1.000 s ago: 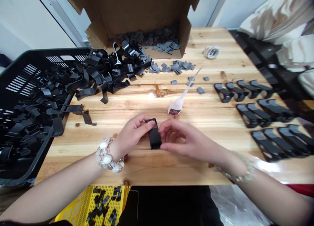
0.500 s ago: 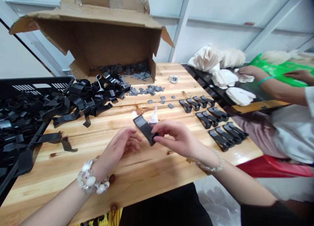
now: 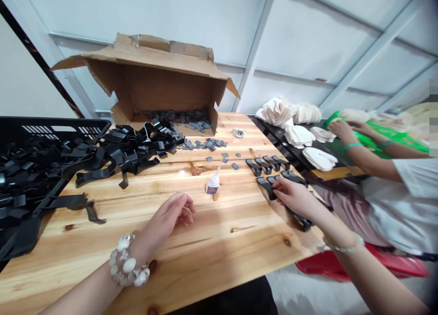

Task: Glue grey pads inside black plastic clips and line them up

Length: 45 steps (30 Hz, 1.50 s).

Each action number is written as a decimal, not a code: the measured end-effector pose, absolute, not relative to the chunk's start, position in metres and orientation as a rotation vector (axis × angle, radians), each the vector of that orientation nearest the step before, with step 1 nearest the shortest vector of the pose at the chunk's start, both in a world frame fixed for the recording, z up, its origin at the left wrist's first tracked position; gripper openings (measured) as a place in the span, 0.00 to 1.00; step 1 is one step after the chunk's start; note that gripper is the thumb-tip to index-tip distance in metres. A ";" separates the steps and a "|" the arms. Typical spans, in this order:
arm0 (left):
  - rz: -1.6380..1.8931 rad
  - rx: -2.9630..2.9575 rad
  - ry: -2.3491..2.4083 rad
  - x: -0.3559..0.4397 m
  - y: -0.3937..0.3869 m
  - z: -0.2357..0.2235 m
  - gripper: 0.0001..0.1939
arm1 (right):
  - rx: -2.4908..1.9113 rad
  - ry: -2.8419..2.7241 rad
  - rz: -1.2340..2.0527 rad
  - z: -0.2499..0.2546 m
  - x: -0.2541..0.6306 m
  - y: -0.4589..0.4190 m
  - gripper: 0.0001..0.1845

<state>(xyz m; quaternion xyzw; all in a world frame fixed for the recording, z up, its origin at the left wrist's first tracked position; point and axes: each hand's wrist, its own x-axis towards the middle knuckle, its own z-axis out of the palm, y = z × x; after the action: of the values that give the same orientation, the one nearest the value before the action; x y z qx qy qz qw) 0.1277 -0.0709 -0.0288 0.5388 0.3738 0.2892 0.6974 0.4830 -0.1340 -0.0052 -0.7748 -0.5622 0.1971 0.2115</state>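
My left hand (image 3: 170,216) rests on the wooden table (image 3: 212,246), fingers loosely curled with nothing in them; a bead bracelet is on that wrist. My right hand (image 3: 294,197) reaches to the right and grips a black plastic clip (image 3: 267,186), held down among the rows of black clips (image 3: 270,162) laid out there. A small glue bottle (image 3: 212,184) stands between my two hands.
A heap of black plastic strips (image 3: 130,146) spills from a black crate (image 3: 51,126) at left. Behind stands an open cardboard box (image 3: 153,87) with small grey pads (image 3: 205,144) strewn before it. Another person (image 3: 393,201) handles white pieces (image 3: 301,135) at right.
My right hand has carried the black clip from the table's middle to the rows at right. My left hand let go and lies on the table. The view tilted up.
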 end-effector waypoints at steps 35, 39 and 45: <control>0.638 2.183 1.010 0.115 -0.070 -0.027 0.07 | -1.733 -2.010 0.738 -0.008 0.335 -0.129 0.18; 0.664 2.193 0.960 0.114 -0.064 -0.019 0.09 | -1.669 -1.927 0.798 -0.017 0.333 -0.157 0.17; 0.683 2.062 1.016 0.083 -0.096 0.056 0.09 | -1.690 -1.730 0.882 -0.038 0.353 -0.187 0.14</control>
<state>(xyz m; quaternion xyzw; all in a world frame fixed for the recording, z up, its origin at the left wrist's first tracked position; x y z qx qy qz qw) 0.0829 -0.0963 0.0557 0.8011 0.3948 0.2654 0.3633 0.3535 -0.1866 -0.0380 -0.6303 -0.6451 0.3290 0.2797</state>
